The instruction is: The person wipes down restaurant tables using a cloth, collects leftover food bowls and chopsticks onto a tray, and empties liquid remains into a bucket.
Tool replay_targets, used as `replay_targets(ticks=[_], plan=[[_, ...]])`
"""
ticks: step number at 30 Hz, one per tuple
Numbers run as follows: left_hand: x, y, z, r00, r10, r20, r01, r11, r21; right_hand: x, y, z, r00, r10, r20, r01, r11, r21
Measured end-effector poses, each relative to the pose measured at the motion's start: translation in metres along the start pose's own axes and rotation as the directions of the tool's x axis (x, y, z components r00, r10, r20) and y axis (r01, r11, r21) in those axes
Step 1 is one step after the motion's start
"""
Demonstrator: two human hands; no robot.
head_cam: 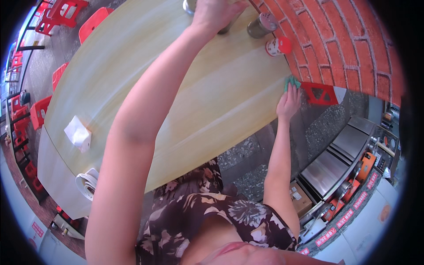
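My right hand (289,102) presses a green cloth (292,84) at the corner of the long table (212,96), beside the brick-patterned wall. Across the table my left hand (215,15) reaches to the top edge of the view, partly cut off, over a dark-based container (226,29); whether it grips this cannot be told. A metal-topped shaker jar (262,25) stands right of my left hand, by the wall. Near it is a small jar with a red lid (279,46). Part of another metal-rimmed container (189,6) shows left of that hand.
White tissues (78,134) and a stack of white dishes (87,184) are on the table's left part. Red plastic stools (94,25) line the far side; another (319,93) stands by the wall. A stainless steel counter (326,169) and a cardboard box (299,198) are at lower right.
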State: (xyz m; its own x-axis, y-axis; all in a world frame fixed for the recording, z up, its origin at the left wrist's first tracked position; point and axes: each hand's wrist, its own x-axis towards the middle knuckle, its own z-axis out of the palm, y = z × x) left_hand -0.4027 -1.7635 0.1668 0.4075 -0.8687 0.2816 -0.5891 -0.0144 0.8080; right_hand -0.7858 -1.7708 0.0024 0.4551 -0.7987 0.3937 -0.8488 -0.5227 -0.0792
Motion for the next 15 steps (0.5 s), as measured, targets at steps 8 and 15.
replay_targets(ticks=[8, 15], plan=[[-0.271, 0.014, -0.119, 0.967, 0.243, -0.073, -0.247, 0.968, -0.048, -0.076, -0.030, 0.011, 1.000, 0.022, -0.018, -0.023, 0.996, -0.091], [-0.607, 0.004, -0.267, 0.899, -0.215, -0.380, 0.282, 0.951, 0.130, -0.189, -0.239, -0.018, 0.967, -0.256, -0.010, 0.256, 0.965, 0.062]])
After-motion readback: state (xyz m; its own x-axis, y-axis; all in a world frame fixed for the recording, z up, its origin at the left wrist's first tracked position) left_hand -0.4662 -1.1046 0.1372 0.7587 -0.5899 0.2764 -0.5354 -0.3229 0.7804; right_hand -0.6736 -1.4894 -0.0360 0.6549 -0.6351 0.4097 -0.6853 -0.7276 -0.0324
